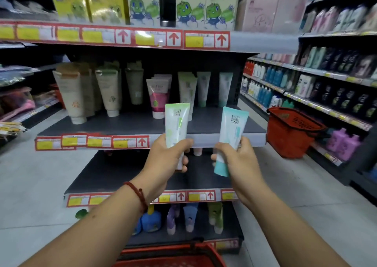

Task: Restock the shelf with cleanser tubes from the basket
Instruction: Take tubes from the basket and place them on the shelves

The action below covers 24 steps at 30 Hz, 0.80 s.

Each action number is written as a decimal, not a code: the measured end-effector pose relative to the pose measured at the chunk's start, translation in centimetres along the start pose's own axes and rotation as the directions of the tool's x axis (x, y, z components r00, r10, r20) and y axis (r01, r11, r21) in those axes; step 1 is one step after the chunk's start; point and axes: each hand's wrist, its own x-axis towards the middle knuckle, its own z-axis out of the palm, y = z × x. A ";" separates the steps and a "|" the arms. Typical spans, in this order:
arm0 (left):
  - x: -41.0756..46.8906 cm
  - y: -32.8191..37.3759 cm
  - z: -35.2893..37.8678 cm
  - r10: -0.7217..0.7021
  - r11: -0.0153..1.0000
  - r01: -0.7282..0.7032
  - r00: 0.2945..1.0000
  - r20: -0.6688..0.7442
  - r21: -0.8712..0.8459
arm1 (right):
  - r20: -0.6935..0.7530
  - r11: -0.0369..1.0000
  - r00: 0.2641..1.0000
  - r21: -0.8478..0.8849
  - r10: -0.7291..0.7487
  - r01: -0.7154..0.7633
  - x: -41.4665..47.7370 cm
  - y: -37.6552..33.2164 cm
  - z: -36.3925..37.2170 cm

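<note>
My left hand (166, 160) grips a pale green cleanser tube (177, 123) upright, cap down, just in front of the middle shelf's front edge (204, 139). My right hand (236, 160) holds a light blue cleanser tube (232, 132) with a teal cap, tilted slightly right, also at that edge. On the shelf behind stand matching green and blue tubes (204, 89), a pink tube (159, 97) and beige tubes (110, 91). The red basket (183, 256) shows at the bottom edge below my arms; its contents are hidden.
A second red basket (291, 132) sits on the floor to the right of the shelf unit. Green and yellow boxes (142, 1) fill the top shelf. A lower shelf holds small tubes and a blue item (151, 221). A stocked aisle of bottles (326, 87) runs along the right.
</note>
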 end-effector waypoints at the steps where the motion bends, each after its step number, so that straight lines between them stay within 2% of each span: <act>1: 0.4 0.0 0.8 0.018 1.000 -0.018 1.000 0.007 0.019 | -0.014 1.000 1.000 -0.022 -0.019 0.019 0.6 -0.4 -0.3; 4: 1.6 0.1 2.8 0.074 0.993 -0.074 0.997 0.003 0.090 | -0.032 0.994 0.997 -0.088 -0.071 0.068 2.6 -1.3 -1.2; 11: 5.7 1.4 6.3 0.184 0.972 -0.169 0.980 -0.075 0.166 | -0.024 0.993 0.996 -0.078 -0.089 0.087 7.8 -3.0 -2.7; 15: 8.6 2.5 8.4 0.197 0.970 -0.186 0.979 -0.055 0.157 | -0.059 0.992 0.994 -0.095 -0.090 0.084 12.4 -3.7 -3.1; 20: 11.2 2.7 9.5 0.187 0.962 -0.186 0.982 0.015 0.200 | -0.076 0.972 0.991 -0.213 -0.114 0.096 19.0 -3.9 -2.7; 24: 12.9 1.6 8.6 0.153 0.972 -0.144 0.988 -0.032 0.186 | -0.035 0.954 0.991 -0.275 -0.132 0.117 25.0 -2.7 -1.2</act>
